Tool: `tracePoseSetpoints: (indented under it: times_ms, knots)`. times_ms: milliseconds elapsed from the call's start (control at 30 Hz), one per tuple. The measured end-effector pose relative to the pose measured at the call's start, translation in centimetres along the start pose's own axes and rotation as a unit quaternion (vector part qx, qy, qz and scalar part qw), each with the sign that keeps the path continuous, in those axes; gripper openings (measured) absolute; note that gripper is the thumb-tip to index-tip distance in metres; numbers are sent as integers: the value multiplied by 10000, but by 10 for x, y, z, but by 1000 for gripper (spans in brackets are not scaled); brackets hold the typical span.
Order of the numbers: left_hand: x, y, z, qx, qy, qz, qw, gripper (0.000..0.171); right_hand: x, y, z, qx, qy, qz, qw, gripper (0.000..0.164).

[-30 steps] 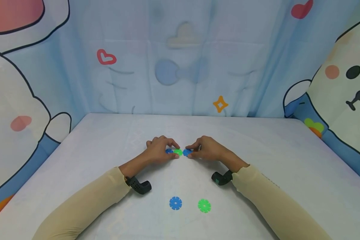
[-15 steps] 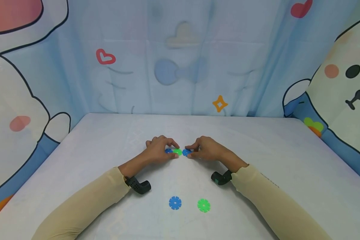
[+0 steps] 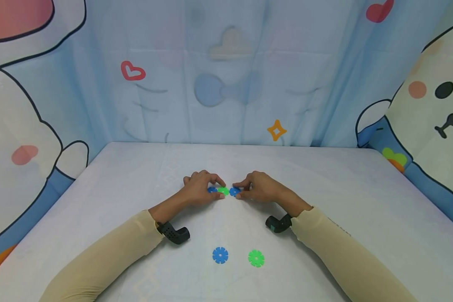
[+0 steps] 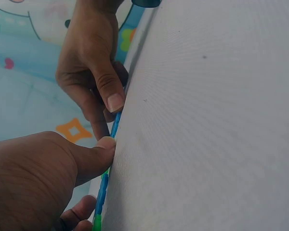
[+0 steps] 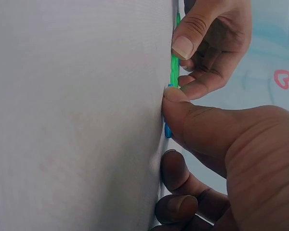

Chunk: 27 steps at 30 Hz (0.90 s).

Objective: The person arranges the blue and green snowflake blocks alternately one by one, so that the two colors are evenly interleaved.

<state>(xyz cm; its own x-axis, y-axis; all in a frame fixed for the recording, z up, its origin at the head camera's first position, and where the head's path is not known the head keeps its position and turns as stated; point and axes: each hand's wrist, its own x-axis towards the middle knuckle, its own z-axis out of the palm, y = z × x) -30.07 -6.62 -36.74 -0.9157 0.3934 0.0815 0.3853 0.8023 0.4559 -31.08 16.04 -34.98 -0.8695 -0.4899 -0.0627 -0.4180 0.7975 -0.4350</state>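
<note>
Near the far middle of the table in the head view, flat notched snowflake discs lie in a row. My left hand [image 3: 200,188] pinches a green snowflake disc [image 3: 223,191] between thumb and index finger. Left of that, partly under the hand, sits a blue disc [image 3: 212,190]; the left wrist view shows another green disc [image 4: 97,223] beyond it. Facing it, my right hand [image 3: 262,186] pinches a blue snowflake disc [image 3: 234,191] by its edges. This disc lies edge to edge with the green one; whether their notches interlock I cannot tell.
Closer to me, a loose blue disc [image 3: 220,255] and a loose green disc [image 3: 256,258] lie flat on the white table [image 3: 309,260]. A printed cartoon curtain [image 3: 226,117] hangs behind the table's far edge. Each wrist wears a black device.
</note>
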Motion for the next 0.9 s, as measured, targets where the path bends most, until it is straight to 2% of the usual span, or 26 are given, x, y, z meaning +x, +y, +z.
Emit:
tracePoseSetpoints:
  times_ms: [367,567,667,900]
  knots:
    - [-2,4,-3,140,-92,31,9999,31,-4,2,-5,142,23,-133,9998,40]
    - [-1,8,-3,119,-136,176,9997,32,-23,2,-15,525,90,-277,9982,36]
    - [1,8,-1,173,-115,211,9996,33,-40,0,-16,714,-98,-588,9957,31]
    - [4,11,0,280,-98,303,9991,33,-83,-6,-7,992,-1018,-1313,9811,27]
